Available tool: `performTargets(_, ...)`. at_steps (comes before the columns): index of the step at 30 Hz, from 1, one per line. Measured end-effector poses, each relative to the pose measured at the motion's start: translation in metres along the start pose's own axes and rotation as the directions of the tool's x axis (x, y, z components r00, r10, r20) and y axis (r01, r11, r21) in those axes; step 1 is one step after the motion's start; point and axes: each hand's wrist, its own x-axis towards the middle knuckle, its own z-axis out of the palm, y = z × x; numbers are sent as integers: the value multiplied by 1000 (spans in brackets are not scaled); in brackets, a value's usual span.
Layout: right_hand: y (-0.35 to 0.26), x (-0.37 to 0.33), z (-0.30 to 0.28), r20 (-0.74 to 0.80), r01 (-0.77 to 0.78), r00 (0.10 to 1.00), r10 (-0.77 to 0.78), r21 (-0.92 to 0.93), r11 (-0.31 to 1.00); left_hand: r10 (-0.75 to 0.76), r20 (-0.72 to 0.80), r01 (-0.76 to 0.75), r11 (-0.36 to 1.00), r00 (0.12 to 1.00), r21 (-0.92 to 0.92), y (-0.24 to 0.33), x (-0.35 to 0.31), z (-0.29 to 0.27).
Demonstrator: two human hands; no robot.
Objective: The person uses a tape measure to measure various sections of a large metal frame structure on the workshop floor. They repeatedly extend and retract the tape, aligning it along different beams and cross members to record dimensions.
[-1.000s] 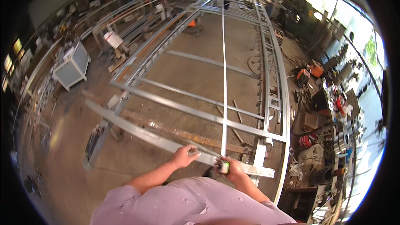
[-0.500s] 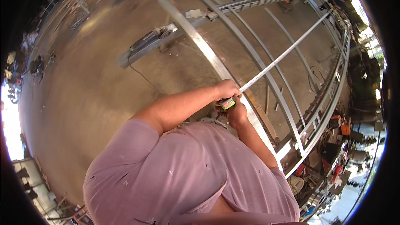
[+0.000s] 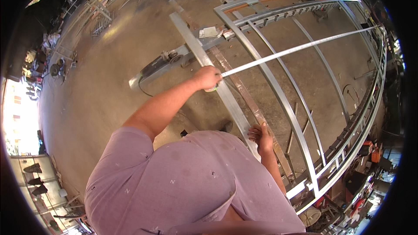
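My left hand (image 3: 208, 78) is closed round a tape measure (image 3: 211, 89), mostly hidden in the fist with a bit of green showing. The pulled-out blade (image 3: 300, 50) runs from it to the right, across the bars of a large metal frame (image 3: 278, 88), to the far side. Below the fist lies a loose silver steel tube (image 3: 231, 106), slanting from the upper left toward my body. Lower down, my right hand (image 3: 262, 137) is by the tube's right edge, fingers parted and fingertips at the metal. A rusty flat bar (image 3: 244, 93) lies between tube and frame.
An angle grinder (image 3: 159, 63) with a cable rests on a crosswise beam (image 3: 148, 75) left of the tube. A pale block (image 3: 209, 32) sits farther along that beam. Scrap metal lies at the far left; tools and clutter line the right side beyond the frame.
My hands were together at the tape measure and have parted. The left moved up and away along the tube with it; the right let go and dropped lower beside the tube.
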Motion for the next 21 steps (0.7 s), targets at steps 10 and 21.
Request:
performTargets(10,-29,39,-45,-117,103,987,-109,-50,993,59,-49,-51,987,997,154,-42,89,-70)
performTargets(21,-1,45,-37,-352,64,934,-65,-13,998,33,-54,-27,995,998,96,-139,155,-116)
